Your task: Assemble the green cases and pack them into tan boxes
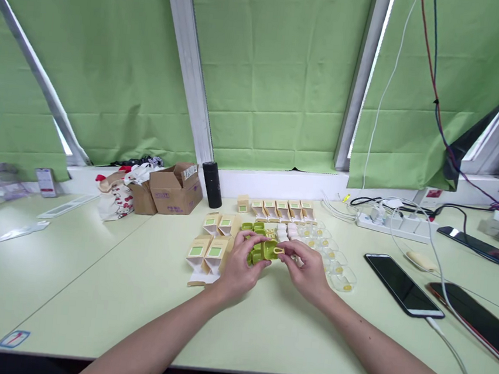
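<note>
My left hand (240, 271) grips a small green plastic case (268, 250) between thumb and fingers, just above the table. At the case's right side, my right hand (307, 270) pinches a small pale yellow loop-shaped piece (278, 250); whether it is fixed to the case I cannot tell. Behind and below my fingers lie several more green cases (258, 228), partly hidden by the left hand. Small yellow pieces (270, 232) and white pieces (287, 230) sit beyond the hands. To the right stand rows of clear plastic cups (343, 278) with yellow bits inside.
Open small cartons (206, 253) stand left of my hands, with another row of cartons (281, 210) at the back. A black bottle (212, 184) and a cardboard box (178, 189) are behind. Phones (403, 284), cables and a power strip (398, 225) lie right.
</note>
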Action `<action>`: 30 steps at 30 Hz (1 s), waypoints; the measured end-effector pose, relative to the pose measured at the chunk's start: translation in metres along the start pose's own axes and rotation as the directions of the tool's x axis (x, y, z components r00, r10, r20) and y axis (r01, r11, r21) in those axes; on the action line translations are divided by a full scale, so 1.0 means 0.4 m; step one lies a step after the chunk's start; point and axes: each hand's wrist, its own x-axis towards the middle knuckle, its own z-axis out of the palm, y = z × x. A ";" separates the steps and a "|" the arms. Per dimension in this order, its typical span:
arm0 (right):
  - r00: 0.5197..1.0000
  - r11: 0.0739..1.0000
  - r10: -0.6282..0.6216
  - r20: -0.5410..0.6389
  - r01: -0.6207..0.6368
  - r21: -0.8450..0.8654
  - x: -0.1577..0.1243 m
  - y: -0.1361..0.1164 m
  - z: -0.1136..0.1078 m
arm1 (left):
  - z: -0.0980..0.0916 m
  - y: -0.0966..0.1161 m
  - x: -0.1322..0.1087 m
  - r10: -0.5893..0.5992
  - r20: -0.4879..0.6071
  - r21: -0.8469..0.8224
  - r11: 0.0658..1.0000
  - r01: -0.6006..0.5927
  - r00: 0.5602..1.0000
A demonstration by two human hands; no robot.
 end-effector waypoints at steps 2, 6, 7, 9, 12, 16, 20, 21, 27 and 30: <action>0.993 0.986 -0.118 0.016 0.119 -0.114 0.001 -0.004 -0.002 | 0.000 -0.002 -0.002 0.041 0.005 0.001 0.999 -0.041 0.999; 0.964 0.900 -0.263 0.031 0.257 -0.351 0.003 -0.013 -0.005 | 0.002 -0.002 -0.008 0.100 0.013 0.007 0.995 -0.100 0.995; 0.959 0.883 -0.280 0.035 0.272 -0.383 0.003 -0.014 -0.006 | 0.003 -0.002 -0.010 0.109 0.016 0.009 0.994 -0.109 0.994; 0.951 0.862 -0.305 0.050 0.298 -0.411 0.005 -0.016 -0.007 | 0.003 -0.001 -0.012 0.124 0.024 0.007 0.992 -0.125 0.992; 0.942 0.847 -0.328 0.075 0.329 -0.418 0.005 -0.015 -0.006 | 0.004 -0.002 -0.013 0.141 0.040 0.000 0.990 -0.141 0.989; 0.933 0.823 -0.345 0.097 0.351 -0.447 0.005 -0.013 -0.006 | 0.004 -0.004 -0.012 0.153 0.048 -0.003 0.988 -0.153 0.987; 0.925 0.796 -0.362 0.115 0.371 -0.478 0.005 -0.012 -0.006 | 0.003 -0.001 -0.013 0.151 0.048 0.002 0.989 -0.151 0.987; 0.924 0.794 -0.363 0.118 0.373 -0.479 0.005 -0.012 -0.006 | 0.003 -0.001 -0.013 0.149 0.050 0.004 0.989 -0.149 0.988; 0.927 0.792 -0.346 0.142 0.370 -0.485 0.005 -0.010 -0.009 | 0.004 -0.001 -0.013 0.141 0.053 0.010 0.990 -0.141 0.989; 0.931 0.796 -0.337 0.143 0.363 -0.485 0.005 -0.009 -0.009 | 0.003 -0.001 -0.013 0.136 0.062 0.008 0.991 -0.137 0.989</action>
